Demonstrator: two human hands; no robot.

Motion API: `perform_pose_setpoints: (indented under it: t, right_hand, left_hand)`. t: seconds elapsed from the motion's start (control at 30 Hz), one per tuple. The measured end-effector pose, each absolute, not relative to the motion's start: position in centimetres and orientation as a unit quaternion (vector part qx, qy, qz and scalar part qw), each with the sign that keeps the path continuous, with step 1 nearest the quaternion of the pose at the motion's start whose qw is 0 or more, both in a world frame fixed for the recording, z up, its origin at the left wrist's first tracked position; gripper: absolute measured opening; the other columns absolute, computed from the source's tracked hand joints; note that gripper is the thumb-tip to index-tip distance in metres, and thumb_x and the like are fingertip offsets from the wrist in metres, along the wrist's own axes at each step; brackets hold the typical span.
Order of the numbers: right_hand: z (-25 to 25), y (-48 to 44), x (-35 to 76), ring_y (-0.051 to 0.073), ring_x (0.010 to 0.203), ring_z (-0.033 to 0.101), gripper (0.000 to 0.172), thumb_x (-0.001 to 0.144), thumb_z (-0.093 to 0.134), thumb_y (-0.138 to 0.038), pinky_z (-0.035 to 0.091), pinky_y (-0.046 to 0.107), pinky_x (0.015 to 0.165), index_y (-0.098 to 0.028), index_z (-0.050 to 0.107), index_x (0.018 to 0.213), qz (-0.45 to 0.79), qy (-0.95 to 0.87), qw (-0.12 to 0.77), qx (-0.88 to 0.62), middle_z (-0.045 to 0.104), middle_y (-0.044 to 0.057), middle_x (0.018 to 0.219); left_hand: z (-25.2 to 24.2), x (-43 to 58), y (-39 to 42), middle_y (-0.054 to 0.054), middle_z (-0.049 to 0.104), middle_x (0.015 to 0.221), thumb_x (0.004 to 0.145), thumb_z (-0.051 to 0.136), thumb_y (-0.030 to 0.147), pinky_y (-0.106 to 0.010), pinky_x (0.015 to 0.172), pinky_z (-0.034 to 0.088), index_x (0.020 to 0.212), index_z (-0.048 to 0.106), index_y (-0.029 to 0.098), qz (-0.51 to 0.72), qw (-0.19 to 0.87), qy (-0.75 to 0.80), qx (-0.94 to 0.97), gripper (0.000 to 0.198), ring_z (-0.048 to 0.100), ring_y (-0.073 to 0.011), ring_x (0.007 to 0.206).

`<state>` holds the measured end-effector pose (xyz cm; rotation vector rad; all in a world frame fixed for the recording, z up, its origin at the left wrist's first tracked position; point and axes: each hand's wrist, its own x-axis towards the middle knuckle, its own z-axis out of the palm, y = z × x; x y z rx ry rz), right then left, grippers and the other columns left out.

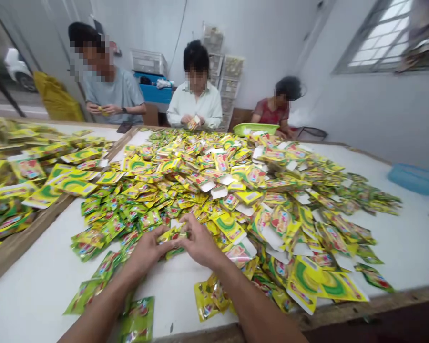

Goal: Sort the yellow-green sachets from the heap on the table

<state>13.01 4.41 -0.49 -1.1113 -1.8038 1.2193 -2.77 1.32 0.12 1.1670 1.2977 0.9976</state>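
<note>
My left hand point(150, 250) and my right hand point(200, 240) meet above the near side of the pile, thumbs almost touching. Both are closed on a small yellow-green packet point(172, 235). A white flap-like piece shows just behind it; whether it belongs to the packet I cannot tell. Green sachets point(116, 226) lie left of my left hand. To the right of my right hand are flat yellow cartons point(230, 226), some with white end flaps open. Beneath my right forearm rest yellow sachets point(209, 297), and a green sachet point(138, 319) lies near my left forearm.
A wooden strip point(32, 238) divides the white table point(175, 290) from another carton heap point(28, 166) on the left. Three people sit across the table, two with small items in their hands. A green basin point(254, 128) stands at the back, a blue basin point(416, 178) at the right.
</note>
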Motion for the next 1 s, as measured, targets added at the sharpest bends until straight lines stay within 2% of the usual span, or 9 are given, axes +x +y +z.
perform_pose_setpoints:
  t: [0.13,0.2,0.27,0.37,0.5,0.67,0.73,0.87,1.0]
  right_hand:
    - [0.0,5.1,12.9,0.009,0.057,0.049,0.048,0.056,0.078,-0.032,0.038,0.022,0.057,-0.022,0.048,0.092,0.667,-0.528,0.387,-0.357,0.051,-0.007,0.066]
    - [0.2,5.1,12.9,0.008,0.055,0.049,0.055,0.048,0.083,-0.035,0.037,0.021,0.056,-0.021,0.049,0.089,0.711,-0.479,0.400,-0.324,0.051,-0.008,0.063]
    - [0.3,4.9,12.6,0.008,0.054,0.049,0.057,0.047,0.083,-0.041,0.035,0.020,0.054,-0.021,0.049,0.087,0.726,-0.445,0.422,-0.311,0.054,-0.007,0.063]
    - [-0.2,4.6,11.6,0.007,0.053,0.047,0.059,0.045,0.084,-0.042,0.034,0.020,0.053,-0.021,0.049,0.089,0.690,-0.444,0.446,-0.356,0.054,-0.007,0.064]
    - [-1.0,4.9,10.8,0.007,0.048,0.040,0.054,0.045,0.084,-0.036,0.031,0.020,0.049,-0.021,0.049,0.084,0.610,-0.486,0.468,-0.415,0.043,-0.011,0.054]
    - [-0.8,5.7,12.3,0.010,0.057,0.049,0.040,0.052,0.077,-0.035,0.039,0.022,0.056,-0.021,0.050,0.078,0.563,-0.491,0.515,-0.421,0.050,-0.007,0.061]
    - [-0.7,6.2,12.9,0.010,0.056,0.049,0.040,0.055,0.075,-0.034,0.040,0.023,0.057,-0.022,0.049,0.083,0.547,-0.474,0.538,-0.433,0.050,-0.008,0.060]
    - [-1.0,6.1,12.6,0.011,0.057,0.051,0.039,0.060,0.071,-0.033,0.042,0.024,0.056,-0.022,0.046,0.088,0.580,-0.517,0.476,-0.412,0.051,-0.007,0.063]
    - [-1.3,5.1,11.9,0.011,0.059,0.048,0.026,0.066,0.064,-0.028,0.040,0.023,0.055,-0.021,0.048,0.086,0.526,-0.607,0.417,-0.425,0.048,-0.006,0.065]
  left_hand:
    - [0.5,-3.0,1.3,0.003,0.058,0.061,0.055,0.078,0.031,-0.018,0.043,0.034,0.076,0.061,0.017,0.458,0.608,0.537,0.363,0.030,0.044,-0.0088,0.047]
    - [0.6,-3.2,1.4,0.002,0.060,0.063,0.051,0.078,0.022,-0.020,0.047,0.041,0.073,0.062,0.016,0.485,0.637,0.518,0.303,0.028,0.049,-0.0103,0.050]
    - [0.6,-3.4,1.5,0.000,0.063,0.069,0.048,0.077,0.016,-0.023,0.051,0.045,0.072,0.062,0.016,0.500,0.644,0.518,0.259,0.028,0.053,-0.0124,0.054]
    - [0.3,-3.5,1.7,0.003,0.062,0.071,0.041,0.079,0.017,-0.022,0.044,0.043,0.073,0.063,0.017,0.491,0.602,0.570,0.269,0.035,0.049,-0.0106,0.049]
    - [-0.1,-3.1,1.8,0.004,0.057,0.061,0.039,0.082,0.028,-0.020,0.042,0.039,0.068,0.062,0.017,0.450,0.568,0.600,0.340,0.037,0.047,-0.0101,0.048]
    - [0.1,-2.3,1.7,0.002,0.053,0.053,0.043,0.079,0.046,-0.019,0.041,0.034,0.062,0.060,0.014,0.480,0.567,0.587,0.321,0.042,0.044,-0.0092,0.046]
    - [-0.2,-2.3,1.8,0.002,0.052,0.052,0.045,0.076,0.053,-0.020,0.041,0.034,0.062,0.060,0.014,0.495,0.549,0.598,0.310,0.046,0.043,-0.0094,0.045]
    - [-0.9,-2.4,2.0,0.004,0.046,0.048,0.054,0.069,0.061,-0.019,0.039,0.029,0.059,0.057,0.014,0.503,0.552,0.580,0.325,0.049,0.035,-0.0066,0.039]
    - [-0.8,-2.3,1.7,0.004,0.048,0.052,0.058,0.074,0.052,-0.018,0.040,0.025,0.066,0.060,0.013,0.488,0.574,0.548,0.365,0.042,0.033,-0.0043,0.041]
